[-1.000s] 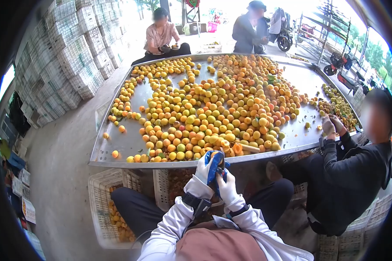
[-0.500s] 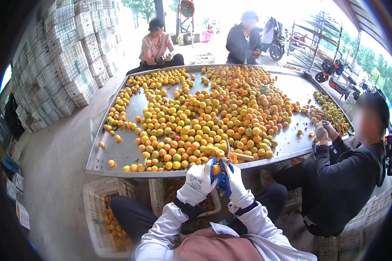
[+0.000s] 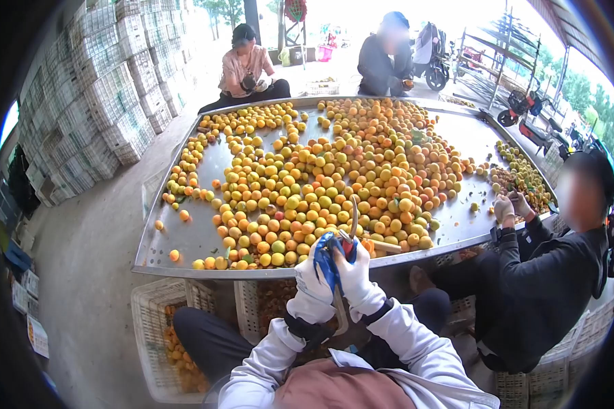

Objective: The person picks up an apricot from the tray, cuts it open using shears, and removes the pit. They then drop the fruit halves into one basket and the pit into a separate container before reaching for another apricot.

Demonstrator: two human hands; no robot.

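Note:
Both my hands, in white gloves with blue palms, meet just over the near edge of the metal table [image 3: 443, 243]. My left hand [image 3: 318, 271] has its fingers curled; what it grips, if anything, is hidden. My right hand [image 3: 353, 274] is closed on a tool [image 3: 348, 238] with a red part and a curved piece pointing up. Yellow-orange fruits [image 3: 300, 198] lie heaped on the table beyond my hands. A light wooden stick [image 3: 387, 247] lies among the fruits to the right of my hands.
Crates with fruit pieces [image 3: 143, 334] stand under the near edge. A co-worker [image 3: 549, 273] sits at the right. Two people [image 3: 242, 71] [image 3: 383, 65] sit at the far side. Stacked crates [image 3: 92, 88] rise at the left, scooters [image 3: 525, 112] at the right back.
My hands have shifted slightly and turned, and the tool's red part now shows. The orange fruit seen between my fingers is no longer visible. The co-workers have moved a little.

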